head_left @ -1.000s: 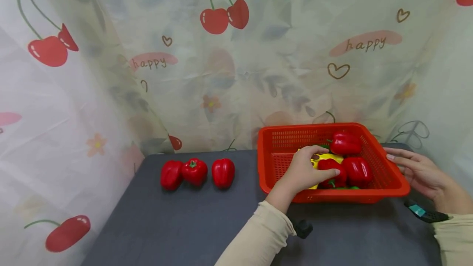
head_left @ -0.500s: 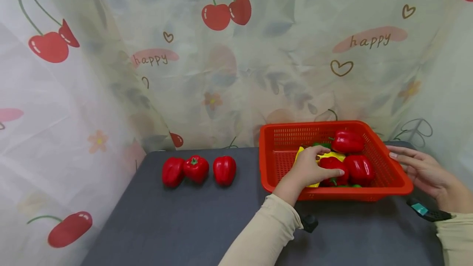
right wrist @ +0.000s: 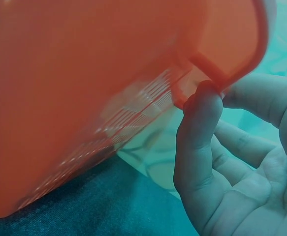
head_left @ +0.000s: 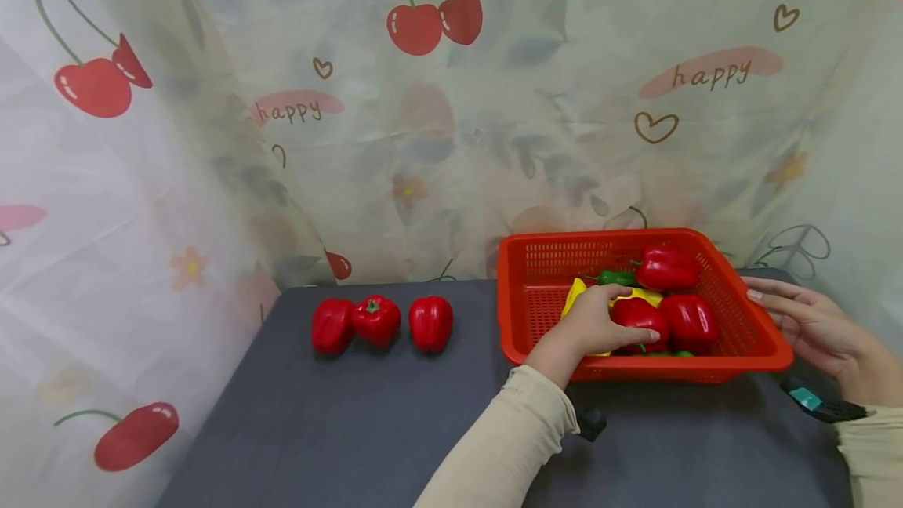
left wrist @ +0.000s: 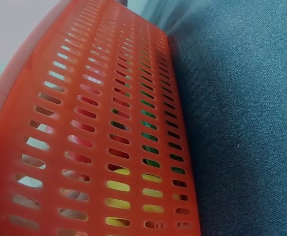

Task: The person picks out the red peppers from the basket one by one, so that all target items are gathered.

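Observation:
In the head view my left hand (head_left: pixel 584 321) reaches into the orange-red plastic basket (head_left: pixel 677 367) and grips a red bell pepper (head_left: pixel 642 313), thumb over its near side and fingers behind it. Two more red bell peppers (head_left: pixel 690 322) lie to its right and behind it. Partly under my hand is a yellow item (head_left: pixel 574 292), with a green pepper (head_left: pixel 610 278) beyond it. My right hand (head_left: pixel 818 328) pinches the basket's right rim between thumb and fingers, as the right wrist view shows. Through the basket's slots (left wrist: pixel 118 186) the left wrist view shows yellow, green and red pieces.
Three red bell peppers (head_left: pixel 377 323) stand in a row on the dark grey table (head_left: pixel 339 429), left of the basket. A cherry-printed curtain (head_left: pixel 466 147) hangs behind and at both sides. The basket stands near the table's back edge.
The left fingers have come down a little around the red bell pepper, showing more of the green pepper behind. The view has shifted slightly; the right hand keeps its place at the rim.

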A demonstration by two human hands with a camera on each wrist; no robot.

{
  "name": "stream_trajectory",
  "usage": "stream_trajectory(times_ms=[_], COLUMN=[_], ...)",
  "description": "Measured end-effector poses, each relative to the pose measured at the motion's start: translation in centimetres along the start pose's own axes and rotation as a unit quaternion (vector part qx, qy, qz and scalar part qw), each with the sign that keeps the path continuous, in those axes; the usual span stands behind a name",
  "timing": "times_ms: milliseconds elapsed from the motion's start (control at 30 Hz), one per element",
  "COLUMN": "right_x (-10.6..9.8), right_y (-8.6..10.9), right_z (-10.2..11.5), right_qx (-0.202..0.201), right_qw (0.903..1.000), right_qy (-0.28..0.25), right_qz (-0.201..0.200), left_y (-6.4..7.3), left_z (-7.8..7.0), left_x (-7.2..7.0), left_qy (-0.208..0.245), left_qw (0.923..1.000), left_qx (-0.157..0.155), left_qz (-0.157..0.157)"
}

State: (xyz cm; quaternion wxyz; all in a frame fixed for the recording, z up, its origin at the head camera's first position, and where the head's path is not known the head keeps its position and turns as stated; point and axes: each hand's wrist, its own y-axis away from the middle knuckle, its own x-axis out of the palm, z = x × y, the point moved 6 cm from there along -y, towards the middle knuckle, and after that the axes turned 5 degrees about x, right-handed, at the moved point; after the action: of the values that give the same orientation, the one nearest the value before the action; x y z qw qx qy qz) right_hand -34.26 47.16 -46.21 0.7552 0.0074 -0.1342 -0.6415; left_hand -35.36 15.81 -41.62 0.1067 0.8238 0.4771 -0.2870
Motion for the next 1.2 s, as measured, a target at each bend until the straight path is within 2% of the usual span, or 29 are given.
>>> stream_trajectory(times_ms=[367,567,767,1000,1200], right_x=[0.12,0.23,0.47,0.52,0.41], right_y=[0.05,0.18,0.27,0.25,0.25], right_z=[0.06,0.14,0.16,0.16,0.23], right_qx=[0.007,0.003,0.0,0.0,0.003], right_qw=[1.0,1.0,0.9999,0.9998,1.0], right_qy=[0.004,-0.001,-0.008,-0.014,-0.002], right_qz=[-0.002,0.004,0.01,0.01,0.001], left_y=[0.23,0.06,-0.01,-0.01,-0.22], left_z=[-0.03,-0.02,-0.15,-0.07,0.2], left_x=[-0.01,-0.08,-0.22,-0.29,-0.08], left_qy=[-0.002,-0.009,-0.036,-0.071,-0.062], left_qw=[0.9999,0.9999,0.9992,0.9974,0.998], left_qx=[-0.015,-0.002,0.015,0.006,0.006], left_qz=[0.002,0.007,0.008,0.0,0.012])
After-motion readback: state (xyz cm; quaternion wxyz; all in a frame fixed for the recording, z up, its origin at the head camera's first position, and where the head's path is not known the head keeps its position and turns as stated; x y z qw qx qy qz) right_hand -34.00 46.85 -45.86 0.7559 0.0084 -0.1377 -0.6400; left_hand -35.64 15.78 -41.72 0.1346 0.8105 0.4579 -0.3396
